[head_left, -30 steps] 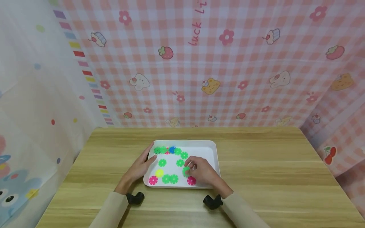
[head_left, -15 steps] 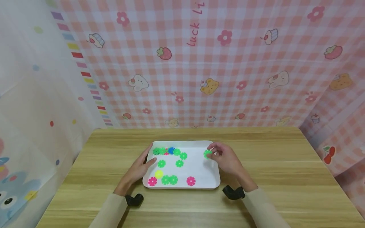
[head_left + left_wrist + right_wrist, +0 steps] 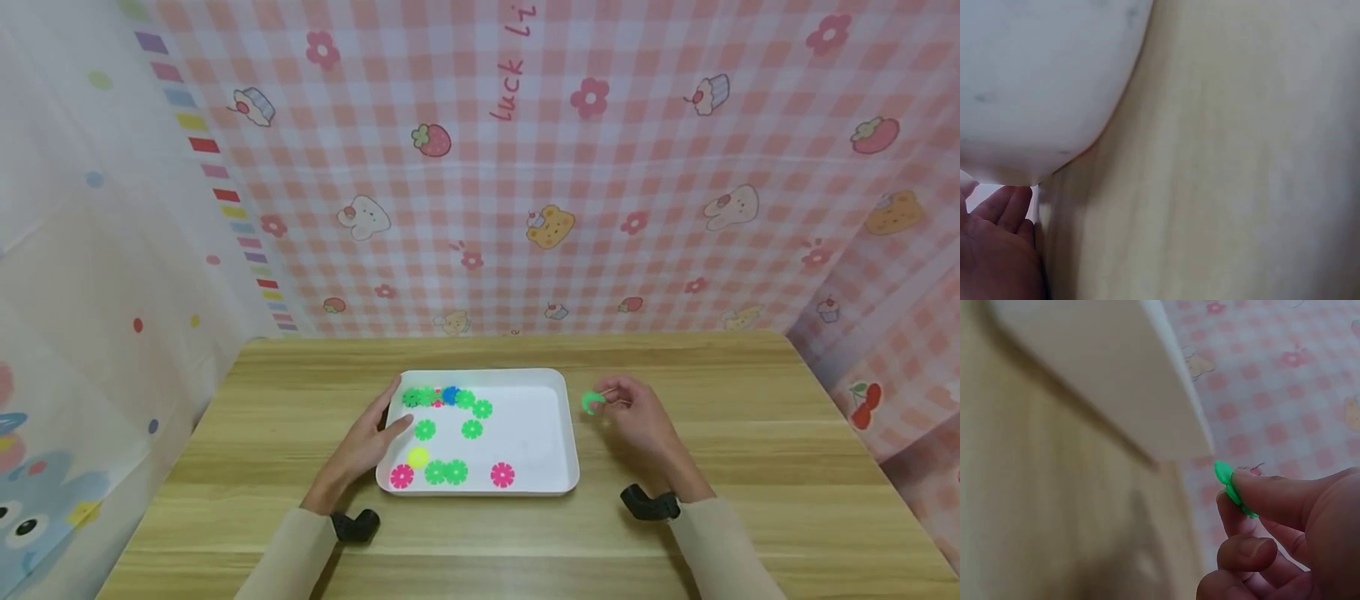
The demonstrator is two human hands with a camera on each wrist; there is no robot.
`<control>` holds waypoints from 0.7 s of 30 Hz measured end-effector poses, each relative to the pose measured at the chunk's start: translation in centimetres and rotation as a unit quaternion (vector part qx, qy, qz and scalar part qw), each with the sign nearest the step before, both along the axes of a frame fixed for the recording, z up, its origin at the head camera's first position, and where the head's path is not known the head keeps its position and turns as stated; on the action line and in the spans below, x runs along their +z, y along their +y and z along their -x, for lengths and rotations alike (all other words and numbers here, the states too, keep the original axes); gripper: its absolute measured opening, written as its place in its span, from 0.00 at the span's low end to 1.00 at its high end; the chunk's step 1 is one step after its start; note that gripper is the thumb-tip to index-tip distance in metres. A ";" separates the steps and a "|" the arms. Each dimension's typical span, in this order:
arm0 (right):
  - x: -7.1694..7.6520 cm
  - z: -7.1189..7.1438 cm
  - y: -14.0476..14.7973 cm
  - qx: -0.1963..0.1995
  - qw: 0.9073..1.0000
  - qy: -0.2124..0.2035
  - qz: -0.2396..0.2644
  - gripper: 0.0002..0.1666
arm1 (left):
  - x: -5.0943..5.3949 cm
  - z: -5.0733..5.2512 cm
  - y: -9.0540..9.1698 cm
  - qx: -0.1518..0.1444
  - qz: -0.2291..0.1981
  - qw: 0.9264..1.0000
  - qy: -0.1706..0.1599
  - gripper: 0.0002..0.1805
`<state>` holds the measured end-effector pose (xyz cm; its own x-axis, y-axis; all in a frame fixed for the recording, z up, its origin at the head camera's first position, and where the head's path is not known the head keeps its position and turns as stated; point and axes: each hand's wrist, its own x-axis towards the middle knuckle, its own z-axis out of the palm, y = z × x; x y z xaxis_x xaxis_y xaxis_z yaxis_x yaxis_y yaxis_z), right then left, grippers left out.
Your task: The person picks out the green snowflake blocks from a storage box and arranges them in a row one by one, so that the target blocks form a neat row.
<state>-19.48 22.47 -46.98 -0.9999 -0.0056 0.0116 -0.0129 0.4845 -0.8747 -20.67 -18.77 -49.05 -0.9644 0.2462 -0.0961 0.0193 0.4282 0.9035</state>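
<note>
In the head view my right hand [image 3: 637, 417] is beyond the right side of a white tray [image 3: 536, 442], above the table. Its thumb and index finger pinch a green notched plastic disc [image 3: 592, 402], seen nearly edge-on in the right wrist view as a green disc [image 3: 1227, 482]. My left hand [image 3: 367, 437] grips the tray's left side, thumb over the rim and fingers outside it. Inside the tray lie green discs [image 3: 472, 429], a yellow disc [image 3: 417, 457], pink discs [image 3: 502, 475] and a blue disc [image 3: 451, 396]. Several discs form a row along the back left.
The tray stands on a wood-grain table [image 3: 712, 442]. Behind it hangs a pink checked cloth [image 3: 480, 167], with a pale printed cloth [image 3: 90, 250] at the left. Each wrist wears a black mount, such as the right mount [image 3: 648, 504].
My right hand has picked the green disc up from the tray's front right area and carried it right, past the tray's side. My left hand stays on the tray.
</note>
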 end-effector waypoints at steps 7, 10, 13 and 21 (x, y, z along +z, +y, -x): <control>-1.7 -2.0 0.7 0.032 0.999 -0.024 -0.004 0.12 | 2.3 -1.0 0.5 -0.007 0.013 1.000 -0.007 0.38; -2.0 -2.6 0.8 0.043 0.998 -0.036 -0.003 0.12 | 1.6 -0.6 0.3 -0.006 0.011 1.000 -0.012 0.38; -2.2 -3.0 0.9 0.059 0.997 -0.049 -0.004 0.12 | 0.2 0.1 -0.1 -0.003 0.008 1.000 -0.015 0.39; -2.6 -3.8 1.3 0.101 0.994 -0.049 0.017 0.11 | -1.5 0.6 -0.5 -0.005 0.006 1.000 0.005 0.39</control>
<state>-15.69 23.73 -49.61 -0.9748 -0.2076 -0.0813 -0.0215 0.4505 -0.8925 -21.30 -19.23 -50.55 -0.9627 0.2558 -0.0887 0.0336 0.4380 0.8983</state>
